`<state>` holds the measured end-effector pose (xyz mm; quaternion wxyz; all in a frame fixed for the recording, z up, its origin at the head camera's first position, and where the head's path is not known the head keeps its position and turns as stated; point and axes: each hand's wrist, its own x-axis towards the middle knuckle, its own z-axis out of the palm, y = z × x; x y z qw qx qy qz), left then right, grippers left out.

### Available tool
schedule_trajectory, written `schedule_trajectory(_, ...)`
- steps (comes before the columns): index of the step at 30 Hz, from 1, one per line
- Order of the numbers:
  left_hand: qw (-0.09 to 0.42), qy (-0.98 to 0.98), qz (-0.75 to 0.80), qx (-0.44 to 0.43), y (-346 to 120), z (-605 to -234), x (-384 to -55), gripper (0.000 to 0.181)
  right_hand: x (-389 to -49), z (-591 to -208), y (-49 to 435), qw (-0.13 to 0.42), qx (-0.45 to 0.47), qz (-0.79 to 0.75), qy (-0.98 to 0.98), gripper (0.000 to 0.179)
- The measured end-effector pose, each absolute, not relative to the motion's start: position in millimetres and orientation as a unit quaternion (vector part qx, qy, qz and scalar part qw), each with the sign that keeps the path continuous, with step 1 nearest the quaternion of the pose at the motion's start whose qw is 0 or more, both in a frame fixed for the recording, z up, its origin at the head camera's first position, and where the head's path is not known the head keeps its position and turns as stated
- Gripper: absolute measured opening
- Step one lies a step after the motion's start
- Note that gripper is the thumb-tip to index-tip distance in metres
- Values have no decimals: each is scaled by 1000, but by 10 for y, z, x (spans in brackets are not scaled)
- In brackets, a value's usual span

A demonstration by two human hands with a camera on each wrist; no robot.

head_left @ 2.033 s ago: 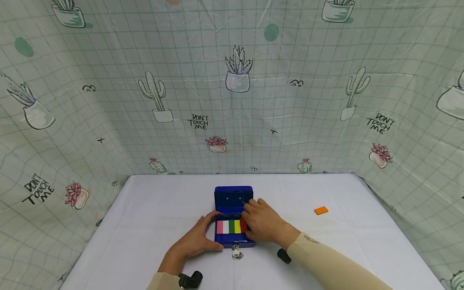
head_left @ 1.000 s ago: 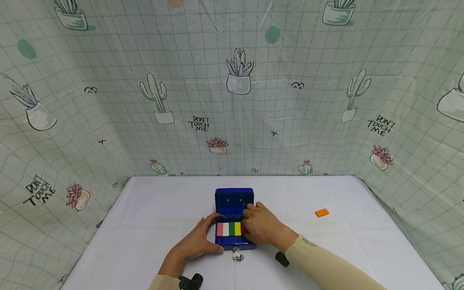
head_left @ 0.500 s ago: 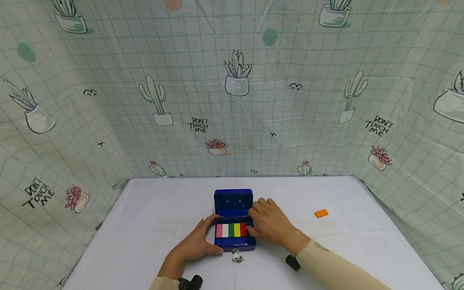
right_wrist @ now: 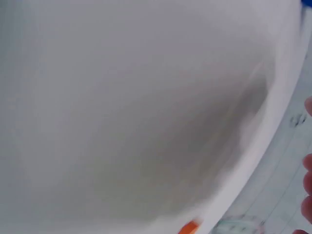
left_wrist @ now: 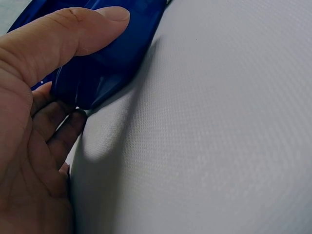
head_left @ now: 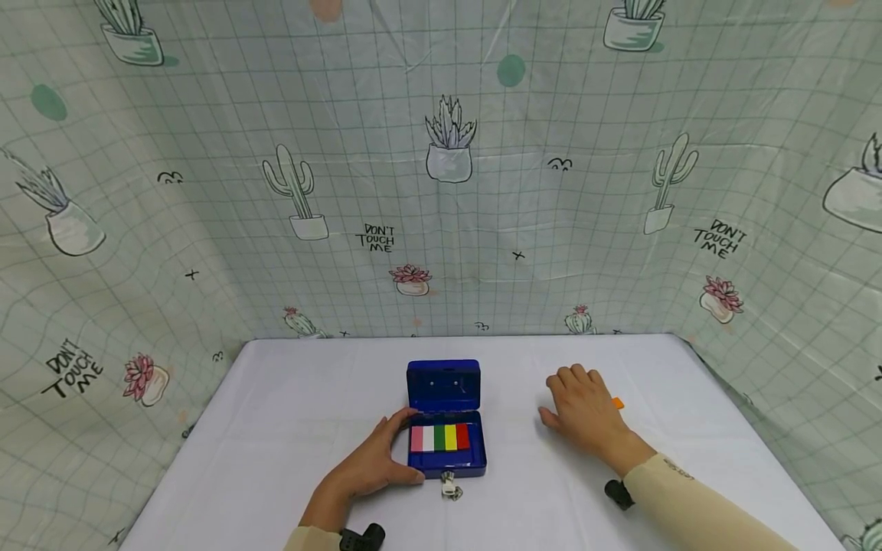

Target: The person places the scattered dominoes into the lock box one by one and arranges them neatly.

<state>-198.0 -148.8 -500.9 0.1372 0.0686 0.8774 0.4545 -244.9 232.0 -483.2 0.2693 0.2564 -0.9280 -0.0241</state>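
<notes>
A small blue cash box (head_left: 451,463) stands on the table with its lid (head_left: 443,383) raised. Inside lies a row of flat rectangular blocks (head_left: 439,438), coloured pink, white, green, yellow and red from left to right. My left hand (head_left: 368,459) holds the box by its left side, thumb at the front corner and fingers toward the back; the left wrist view shows the thumb (left_wrist: 92,29) across the blue wall. My right hand (head_left: 586,409) is off to the right with nothing visible in it, fingers loosely bent. It partly hides an orange block (head_left: 618,402).
Keys (head_left: 450,486) hang at the front of the box, over the white tabletop (head_left: 331,367). A patterned curtain (head_left: 517,291) rises behind the table and along both sides. Each wrist carries a small black camera (head_left: 619,495).
My right hand has left the red end of the block row and moved right toward the orange block. The whole row is now uncovered. My left hand stays at the box.
</notes>
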Motion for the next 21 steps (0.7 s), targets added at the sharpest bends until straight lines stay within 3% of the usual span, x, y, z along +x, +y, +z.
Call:
schedule_trajectory(10, 140, 875, 458, 69, -1497, -4999, -1984, 108, -2436, -4872, 2914, 231, 193, -37, -953, 45)
schedule_trajectory(16, 141, 874, 460, 71, -1494, -4993, -1975, 108, -2430, -4891, 3067, 210, 161, -33, -964, 39)
schedule_trajectory(21, 140, 874, 459, 71, -1487, -5004, -1973, 108, -2425, -4919, 3149, 176, 137, -34, -974, 45)
